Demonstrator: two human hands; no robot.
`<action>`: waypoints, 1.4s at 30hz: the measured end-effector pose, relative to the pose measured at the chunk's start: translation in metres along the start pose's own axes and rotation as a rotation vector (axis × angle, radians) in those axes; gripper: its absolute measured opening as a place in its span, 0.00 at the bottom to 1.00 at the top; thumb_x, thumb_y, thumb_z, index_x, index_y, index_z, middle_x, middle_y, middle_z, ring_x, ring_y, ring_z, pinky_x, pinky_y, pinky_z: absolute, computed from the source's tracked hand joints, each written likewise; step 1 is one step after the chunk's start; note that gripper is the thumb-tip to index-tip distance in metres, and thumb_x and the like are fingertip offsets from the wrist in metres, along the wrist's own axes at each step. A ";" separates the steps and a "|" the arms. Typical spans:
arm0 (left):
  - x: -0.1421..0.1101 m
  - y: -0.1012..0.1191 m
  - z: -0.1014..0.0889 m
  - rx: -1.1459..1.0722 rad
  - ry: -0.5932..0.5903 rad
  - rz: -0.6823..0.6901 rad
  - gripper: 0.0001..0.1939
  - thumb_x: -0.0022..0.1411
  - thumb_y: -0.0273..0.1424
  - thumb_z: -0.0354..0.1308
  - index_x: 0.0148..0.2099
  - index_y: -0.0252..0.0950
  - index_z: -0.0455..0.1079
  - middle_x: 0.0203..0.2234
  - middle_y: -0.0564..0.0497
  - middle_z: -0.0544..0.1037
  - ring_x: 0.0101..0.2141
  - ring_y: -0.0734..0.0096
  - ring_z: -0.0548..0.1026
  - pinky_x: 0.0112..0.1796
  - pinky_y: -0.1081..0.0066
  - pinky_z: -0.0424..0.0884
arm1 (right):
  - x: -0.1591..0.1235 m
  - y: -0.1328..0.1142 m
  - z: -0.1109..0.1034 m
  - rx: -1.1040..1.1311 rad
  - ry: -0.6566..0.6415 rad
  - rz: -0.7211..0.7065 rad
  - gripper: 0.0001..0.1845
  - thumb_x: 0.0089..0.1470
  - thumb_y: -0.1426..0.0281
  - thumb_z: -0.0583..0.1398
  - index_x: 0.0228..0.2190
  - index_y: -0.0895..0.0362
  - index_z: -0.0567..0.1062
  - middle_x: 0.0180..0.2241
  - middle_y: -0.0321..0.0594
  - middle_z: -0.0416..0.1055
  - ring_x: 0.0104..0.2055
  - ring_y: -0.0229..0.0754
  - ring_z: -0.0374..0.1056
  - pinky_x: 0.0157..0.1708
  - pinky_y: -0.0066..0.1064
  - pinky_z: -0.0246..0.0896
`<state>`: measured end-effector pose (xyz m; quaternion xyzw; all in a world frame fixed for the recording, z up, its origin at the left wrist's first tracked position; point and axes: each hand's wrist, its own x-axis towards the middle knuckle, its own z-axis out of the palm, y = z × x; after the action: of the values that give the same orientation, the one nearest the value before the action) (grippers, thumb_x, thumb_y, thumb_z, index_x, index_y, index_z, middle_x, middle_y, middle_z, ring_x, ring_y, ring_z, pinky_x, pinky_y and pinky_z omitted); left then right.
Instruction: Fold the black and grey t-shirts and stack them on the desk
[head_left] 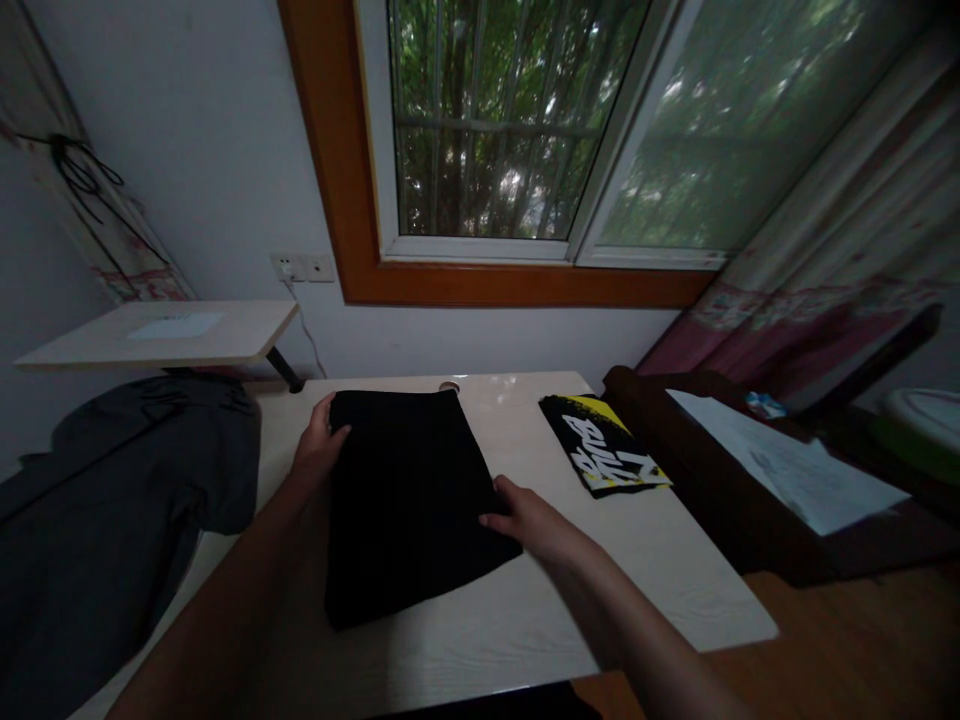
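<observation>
A folded black cloth (412, 500), apparently a garment, lies over the middle of the pale table. On its upper left edge, my left hand (321, 440) grips the fabric between thumb and fingers. My right hand (525, 512) pinches the right edge, its thumb on top and the fingertips partly hidden at the side. To the right sits a folded black garment (604, 445) with white lettering and yellow patches, apart from both hands.
The pale wooden table (645, 570) stands below a window (510, 120). Dark grey clothing (142, 470) covers its left side, beneath a small raised shelf (247, 335). At right, a white sheet (787, 460) rests on a dark brown surface. A cable (307, 325) hangs from the wall socket.
</observation>
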<state>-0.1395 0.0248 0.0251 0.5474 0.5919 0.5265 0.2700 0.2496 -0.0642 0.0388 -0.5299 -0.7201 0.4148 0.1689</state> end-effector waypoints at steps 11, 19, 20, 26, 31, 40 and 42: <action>-0.055 -0.020 -0.011 0.414 0.053 0.171 0.27 0.61 0.33 0.58 0.62 0.38 0.64 0.51 0.44 0.65 0.54 0.56 0.71 0.60 0.48 0.68 | -0.027 -0.020 -0.006 0.187 -0.238 0.116 0.28 0.52 0.62 0.68 0.48 0.54 0.61 0.34 0.36 0.74 0.26 0.38 0.71 0.23 0.28 0.63; -0.131 -0.011 -0.064 0.661 -0.419 0.620 0.32 0.63 0.17 0.49 0.64 0.50 0.67 0.65 0.46 0.61 0.65 0.53 0.60 0.60 0.45 0.67 | -0.027 -0.019 0.011 0.873 -0.081 0.073 0.43 0.46 0.65 0.71 0.57 0.45 0.55 0.38 0.32 0.72 0.27 0.36 0.71 0.21 0.24 0.64; -0.139 -0.005 -0.067 0.670 -0.479 0.654 0.34 0.62 0.16 0.50 0.65 0.52 0.65 0.67 0.47 0.60 0.67 0.52 0.57 0.61 0.45 0.66 | -0.029 -0.024 0.012 0.946 -0.045 0.062 0.45 0.46 0.66 0.71 0.59 0.44 0.55 0.37 0.31 0.72 0.26 0.35 0.70 0.20 0.23 0.63; -0.164 0.024 -0.065 0.660 -0.685 0.761 0.41 0.58 0.21 0.59 0.71 0.48 0.56 0.70 0.47 0.58 0.71 0.48 0.47 0.64 0.40 0.58 | -0.036 -0.054 0.009 1.218 0.120 0.097 0.37 0.45 0.69 0.73 0.56 0.43 0.68 0.36 0.31 0.74 0.28 0.33 0.70 0.27 0.23 0.66; -0.158 0.016 -0.057 0.622 -0.711 0.886 0.32 0.63 0.23 0.58 0.67 0.49 0.62 0.65 0.49 0.69 0.70 0.54 0.53 0.66 0.40 0.52 | -0.040 -0.057 0.003 1.194 0.089 0.108 0.14 0.46 0.67 0.73 0.33 0.55 0.77 0.30 0.33 0.71 0.29 0.33 0.69 0.28 0.23 0.66; -0.151 0.015 -0.076 0.358 -0.706 0.772 0.23 0.71 0.34 0.50 0.66 0.46 0.63 0.59 0.45 0.76 0.60 0.61 0.72 0.62 0.55 0.67 | -0.048 -0.019 -0.019 0.820 -0.015 0.003 0.12 0.45 0.70 0.62 0.35 0.54 0.79 0.30 0.35 0.68 0.26 0.34 0.60 0.25 0.25 0.55; -0.155 0.017 -0.080 0.382 -0.731 0.728 0.24 0.71 0.32 0.49 0.67 0.49 0.62 0.60 0.47 0.75 0.61 0.61 0.71 0.62 0.55 0.67 | -0.049 -0.007 -0.021 0.620 -0.038 -0.056 0.15 0.43 0.72 0.61 0.36 0.53 0.80 0.35 0.38 0.68 0.32 0.39 0.64 0.30 0.28 0.59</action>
<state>-0.1650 -0.1482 0.0249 0.9032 0.3171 0.2447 0.1544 0.2790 -0.1005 0.0665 -0.4253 -0.5767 0.6195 0.3206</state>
